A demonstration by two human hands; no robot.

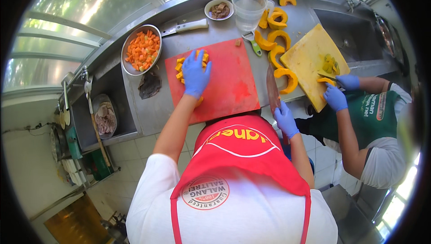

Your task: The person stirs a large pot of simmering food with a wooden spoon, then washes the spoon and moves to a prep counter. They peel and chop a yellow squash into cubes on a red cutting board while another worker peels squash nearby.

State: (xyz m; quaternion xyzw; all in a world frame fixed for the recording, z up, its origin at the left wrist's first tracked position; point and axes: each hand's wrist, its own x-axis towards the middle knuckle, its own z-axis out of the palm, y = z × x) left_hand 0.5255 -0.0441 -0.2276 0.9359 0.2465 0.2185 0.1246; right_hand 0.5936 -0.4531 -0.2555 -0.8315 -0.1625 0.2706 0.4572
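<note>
My left hand [197,75], in a blue glove, lies with fingers spread over a pile of orange-yellow squash cubes [179,65] on the red cutting board [229,78]. It partly covers the cubes. Another bit of squash [199,101] sits under my left wrist. My right hand [286,119], gloved in blue too, grips a large knife [272,87] beside the board's right edge. The blade points away from me and looks reddish-brown; the handle is hidden in my fingers. A small brown piece [238,43] rests near the board's far right corner.
Curved squash slices [289,79] lie right of the board, by a green peeler [252,43]. Beyond stand a water pitcher [248,8], a bowl of meat [219,10] and a white-handled knife [191,26]. Diced carrots fill a steel bowl [127,66]. At right, a co-worker cuts on a yellow board [310,51].
</note>
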